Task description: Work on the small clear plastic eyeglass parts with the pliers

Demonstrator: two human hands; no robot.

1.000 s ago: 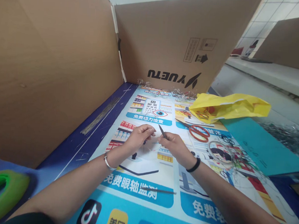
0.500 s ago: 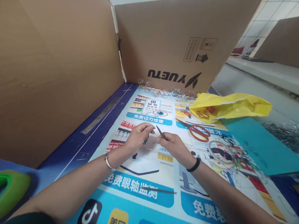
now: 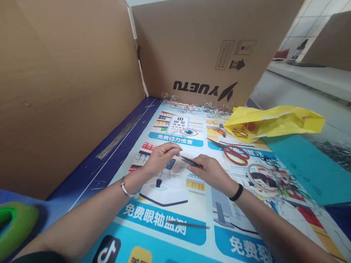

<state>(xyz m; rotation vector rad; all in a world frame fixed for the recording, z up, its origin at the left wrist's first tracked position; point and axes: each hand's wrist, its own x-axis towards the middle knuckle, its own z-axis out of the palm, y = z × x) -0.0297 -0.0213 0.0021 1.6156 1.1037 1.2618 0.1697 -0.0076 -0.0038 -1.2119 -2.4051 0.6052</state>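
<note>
My left hand point(image 3: 163, 156) is closed in a pinch on a thin wire point(image 3: 180, 155), fine and hard to follow. My right hand point(image 3: 210, 169) wraps round a pair of dark pointed pliers point(image 3: 191, 162), the jaws pointing left at the wire near my left fingertips. Both hands hover over the printed poster sheet point(image 3: 169, 234). Red-handled scissors point(image 3: 236, 154) lie on the sheet just beyond my right hand. Nearer to me, a thin dark strip point(image 3: 189, 225) rests on the poster.
Cardboard walls point(image 3: 192, 45) stand left and behind. A yellow bag point(image 3: 277, 124) and a teal sheet point(image 3: 298, 167) lie at the right, with tangled wires point(image 3: 291, 190). A bundle of thin rods point(image 3: 118, 138) lies left. A green tape roll point(image 3: 24, 225) sits at front left.
The pliers have turned from pointing steeply up to lying flatter, their tip at the wire by my left fingers. My right hand has shifted slightly right; the left has barely moved.
</note>
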